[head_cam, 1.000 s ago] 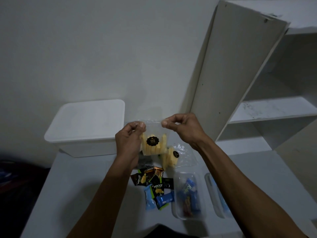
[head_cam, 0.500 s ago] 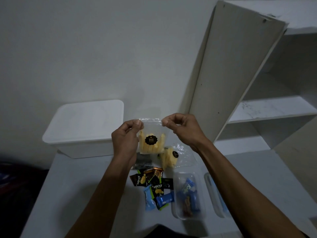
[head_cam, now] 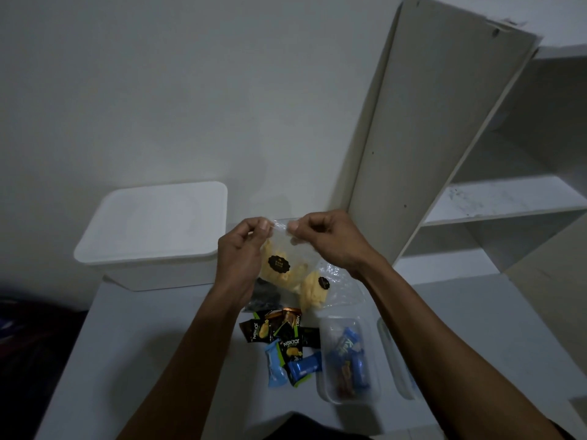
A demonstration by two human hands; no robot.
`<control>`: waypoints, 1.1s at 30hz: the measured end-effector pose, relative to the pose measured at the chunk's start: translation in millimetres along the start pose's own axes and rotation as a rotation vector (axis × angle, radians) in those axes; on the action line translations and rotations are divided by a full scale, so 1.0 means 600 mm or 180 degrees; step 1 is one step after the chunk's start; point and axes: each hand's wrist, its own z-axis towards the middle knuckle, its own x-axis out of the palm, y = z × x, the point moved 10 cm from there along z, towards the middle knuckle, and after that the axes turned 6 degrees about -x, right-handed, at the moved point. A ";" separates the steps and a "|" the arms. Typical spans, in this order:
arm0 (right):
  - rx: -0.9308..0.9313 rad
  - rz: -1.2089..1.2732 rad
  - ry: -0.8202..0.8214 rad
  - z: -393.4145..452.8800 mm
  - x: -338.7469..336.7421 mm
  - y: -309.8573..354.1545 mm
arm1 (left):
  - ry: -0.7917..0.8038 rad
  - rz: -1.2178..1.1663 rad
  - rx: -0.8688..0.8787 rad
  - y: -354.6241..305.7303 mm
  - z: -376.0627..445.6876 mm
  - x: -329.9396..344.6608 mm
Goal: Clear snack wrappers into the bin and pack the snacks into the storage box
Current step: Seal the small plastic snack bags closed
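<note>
I held the clear plastic bag of yellow snacks [head_cam: 279,265] up at frame centre, left hand [head_cam: 243,252] and right hand [head_cam: 330,241] both pinched shut on its top edge, probably to seal it. The lidded white storage box [head_cam: 152,236] waited centre-left on the bench [head_cam: 127,338].

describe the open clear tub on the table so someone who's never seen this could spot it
Start at the white lidded storage box at the table's back left, then come toward the near right. The clear tub sits right of the loose wrappers; it alone holds blue packets inside see-through walls.
</note>
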 end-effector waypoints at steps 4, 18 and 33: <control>0.0042 -0.0171 -0.0044 0.010 0.007 -0.004 | -0.0177 0.0046 0.0114 -0.003 -0.002 -0.001; -0.0004 -0.0289 -0.0333 -0.001 0.037 -0.034 | -0.0765 0.0111 -0.0448 0.019 -0.027 -0.017; -0.0023 -0.0296 -0.0410 -0.017 0.039 -0.041 | -0.0644 0.0227 -0.0673 0.025 -0.037 -0.004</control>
